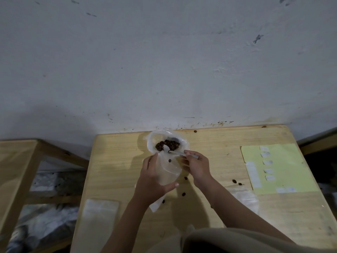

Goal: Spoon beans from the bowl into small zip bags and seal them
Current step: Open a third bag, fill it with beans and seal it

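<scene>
On the wooden table (209, 143), against a scuffed grey wall (164, 61): loose beans (183, 194) scattered at 5 o'clock of the hands, more at 3 o'clock near a yellow sheet (284, 156) carrying small white labels (267, 162) (print too blurred to read). Flat empty bags at 7 o'clock (100, 212) and 4 o'clock (244, 198). A wooden frame (27, 161) stands left of the table. Bowl (165, 137) at 12 o'clock, plastic-lined, dark brown beans inside. Left hand (151, 181) grips a clear zip bag (168, 170), mouth toward the bowl, one bean visible inside. Right hand (196, 164) pinches a spoon (177, 152), its tip at the bowl's near rim.
</scene>
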`<state>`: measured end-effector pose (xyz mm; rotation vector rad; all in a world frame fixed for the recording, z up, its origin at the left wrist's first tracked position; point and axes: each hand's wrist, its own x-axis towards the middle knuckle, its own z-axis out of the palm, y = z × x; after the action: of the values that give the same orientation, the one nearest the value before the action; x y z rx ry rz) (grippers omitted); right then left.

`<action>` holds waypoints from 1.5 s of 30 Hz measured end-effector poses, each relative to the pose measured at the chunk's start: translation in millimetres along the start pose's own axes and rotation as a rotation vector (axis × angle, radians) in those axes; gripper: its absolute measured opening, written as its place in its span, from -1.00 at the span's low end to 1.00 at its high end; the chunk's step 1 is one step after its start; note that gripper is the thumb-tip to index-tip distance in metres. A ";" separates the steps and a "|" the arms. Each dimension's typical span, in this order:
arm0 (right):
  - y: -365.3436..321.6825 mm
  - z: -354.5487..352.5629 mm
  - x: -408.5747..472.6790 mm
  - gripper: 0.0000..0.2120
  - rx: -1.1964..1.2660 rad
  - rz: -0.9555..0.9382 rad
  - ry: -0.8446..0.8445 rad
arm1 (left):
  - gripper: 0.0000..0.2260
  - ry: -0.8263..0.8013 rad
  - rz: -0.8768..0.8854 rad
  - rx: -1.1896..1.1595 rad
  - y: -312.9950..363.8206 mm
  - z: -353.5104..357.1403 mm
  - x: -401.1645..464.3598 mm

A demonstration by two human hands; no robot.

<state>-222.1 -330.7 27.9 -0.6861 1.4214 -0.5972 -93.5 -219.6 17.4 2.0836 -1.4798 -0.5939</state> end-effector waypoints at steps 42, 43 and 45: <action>-31.8 -40.0 -51.8 -0.85 -0.194 -0.501 -0.409 | 0.10 0.189 -0.132 -0.251 53.6 -12.5 -7.8; -34.4 -42.4 -57.7 -0.85 -0.171 -0.474 -0.478 | 0.11 0.169 -0.142 -0.291 58.5 -12.9 -9.2; -34.9 -47.6 -65.2 -0.87 -0.140 -0.475 -0.545 | 0.14 0.155 -0.107 -0.328 63.7 -12.0 -15.0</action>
<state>-272.9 -309.8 96.6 -1.2123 0.7951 -0.6155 -137.0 -221.0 67.7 1.9113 -1.1080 -0.6516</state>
